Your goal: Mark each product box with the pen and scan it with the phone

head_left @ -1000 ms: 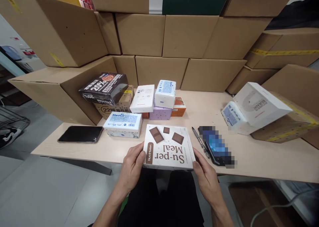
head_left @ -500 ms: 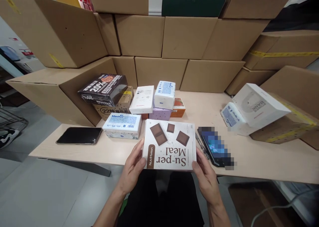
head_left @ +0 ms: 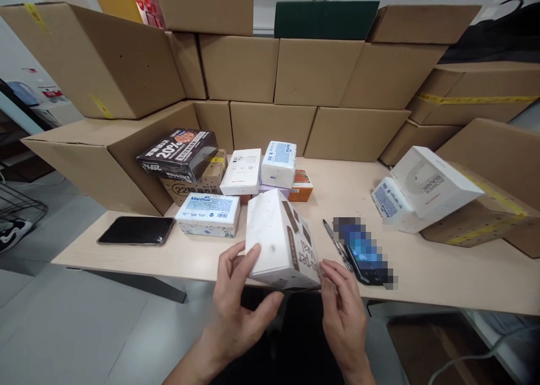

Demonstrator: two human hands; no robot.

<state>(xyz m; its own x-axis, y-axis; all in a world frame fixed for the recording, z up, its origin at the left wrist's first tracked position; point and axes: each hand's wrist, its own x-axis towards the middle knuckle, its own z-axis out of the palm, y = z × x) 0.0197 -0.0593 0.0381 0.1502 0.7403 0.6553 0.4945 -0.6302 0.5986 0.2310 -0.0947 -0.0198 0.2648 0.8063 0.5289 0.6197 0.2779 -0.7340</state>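
Observation:
A white and brown "Su-per Meal" box point(head_left: 270, 244) is tilted at the table's front edge, its plain white side facing up and its printed face turned to the right. Along its left side, my left hand point(head_left: 240, 295) grips it with the fingers, the thumb held apart below the lower edge. My right hand point(head_left: 343, 306) has its fingertips on the lower right corner, partly hidden by the box. Just behind stand a Manhua tissue pack point(head_left: 208, 213), a white flat box point(head_left: 241, 171) and another tissue pack point(head_left: 279, 164), stacked on a lilac one.
A phone point(head_left: 136, 230) lies at the left. Right of the box are a pen point(head_left: 335, 241) and a handheld device point(head_left: 367, 255). A black box point(head_left: 179, 154) sits on a carton at left; a white power bank box point(head_left: 436, 185) leans at right. Large cartons point(head_left: 270, 129) wall the back.
The box has turned, so its printed top now faces right and a white side shows. My left hand has shifted its hold, its thumb coming off the top. The view has shifted slightly.

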